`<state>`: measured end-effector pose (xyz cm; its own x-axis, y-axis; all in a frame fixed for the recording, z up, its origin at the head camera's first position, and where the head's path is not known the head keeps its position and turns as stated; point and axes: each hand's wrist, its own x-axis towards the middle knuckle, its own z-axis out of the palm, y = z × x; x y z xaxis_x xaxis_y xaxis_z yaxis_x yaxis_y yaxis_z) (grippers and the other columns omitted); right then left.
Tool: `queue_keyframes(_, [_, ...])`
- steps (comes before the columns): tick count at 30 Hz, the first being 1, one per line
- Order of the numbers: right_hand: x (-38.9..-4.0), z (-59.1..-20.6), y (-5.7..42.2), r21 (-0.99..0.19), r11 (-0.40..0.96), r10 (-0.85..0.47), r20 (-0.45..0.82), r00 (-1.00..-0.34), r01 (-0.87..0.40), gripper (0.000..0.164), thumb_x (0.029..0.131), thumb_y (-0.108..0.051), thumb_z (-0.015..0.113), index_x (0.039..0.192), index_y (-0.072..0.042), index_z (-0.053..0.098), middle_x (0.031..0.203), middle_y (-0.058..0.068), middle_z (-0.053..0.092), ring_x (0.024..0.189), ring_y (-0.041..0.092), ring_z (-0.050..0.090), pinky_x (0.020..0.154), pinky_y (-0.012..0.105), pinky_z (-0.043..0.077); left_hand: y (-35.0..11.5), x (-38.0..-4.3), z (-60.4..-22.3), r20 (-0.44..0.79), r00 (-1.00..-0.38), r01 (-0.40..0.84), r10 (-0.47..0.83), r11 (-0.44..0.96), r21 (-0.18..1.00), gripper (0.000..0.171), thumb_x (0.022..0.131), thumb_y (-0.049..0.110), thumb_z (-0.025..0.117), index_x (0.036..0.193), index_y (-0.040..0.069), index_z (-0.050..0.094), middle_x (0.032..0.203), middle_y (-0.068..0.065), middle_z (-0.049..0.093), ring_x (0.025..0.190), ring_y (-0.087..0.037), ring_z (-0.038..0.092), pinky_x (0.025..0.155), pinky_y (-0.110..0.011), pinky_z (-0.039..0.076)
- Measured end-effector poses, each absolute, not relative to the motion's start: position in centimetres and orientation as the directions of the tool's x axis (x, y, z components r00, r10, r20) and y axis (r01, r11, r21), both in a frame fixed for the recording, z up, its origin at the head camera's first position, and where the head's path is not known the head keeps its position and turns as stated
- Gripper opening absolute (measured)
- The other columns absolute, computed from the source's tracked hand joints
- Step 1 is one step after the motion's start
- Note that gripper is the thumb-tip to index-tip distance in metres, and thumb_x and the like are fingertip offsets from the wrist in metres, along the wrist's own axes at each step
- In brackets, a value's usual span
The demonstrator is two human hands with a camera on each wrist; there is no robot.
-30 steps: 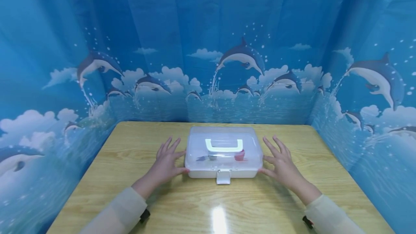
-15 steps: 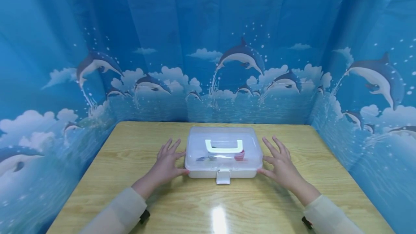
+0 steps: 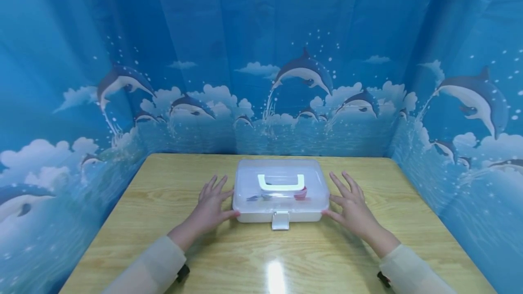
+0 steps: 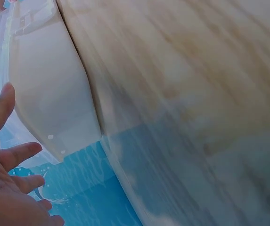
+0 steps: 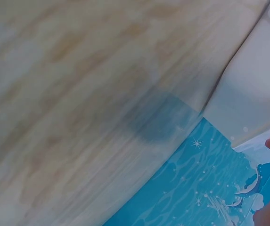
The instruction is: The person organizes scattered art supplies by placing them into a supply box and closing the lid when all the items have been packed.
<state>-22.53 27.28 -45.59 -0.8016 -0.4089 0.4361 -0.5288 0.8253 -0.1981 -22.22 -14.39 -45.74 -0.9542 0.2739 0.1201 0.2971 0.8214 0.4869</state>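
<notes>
A plastic storage box with a clear lid and a white base stands on the table. Its white handle lies on the lid, and a latch juts from the front. Through the lid show a red thing and a small bluish thing. My left hand is at the box's left side, fingers spread and thumb at the front corner. Mirroring it, my right hand has spread fingers at the right side. In the left wrist view, the thumb overlaps the box's base.
The box rests on a wood-grain table, toward its back edge. Blue curtains printed with dolphins enclose the table at the back and both sides. A light reflection falls on the tabletop in front of the box.
Both thumbs have shifted slightly inward along the box's front corners. The box has moved very slightly toward the back; otherwise the hands keep their places.
</notes>
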Motion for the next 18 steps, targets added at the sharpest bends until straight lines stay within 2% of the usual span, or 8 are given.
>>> queue_keyframes(18, [-23.37,-45.71,27.36,-0.225,0.839,-0.384,0.401,-0.832,-0.496,0.051,0.075,-0.039,0.087,0.111,-0.004,0.077,0.163,0.015,0.027,0.151,0.042,0.007,0.112,0.072,0.013,-14.22,-22.97,-45.89,0.114,-0.958,0.283,0.263,0.810,0.513,0.072,0.082,0.043,0.080,0.141,0.008,0.058,0.163,-0.019,0.021,0.151,-0.044,0.002,0.117,-0.066,0.003])
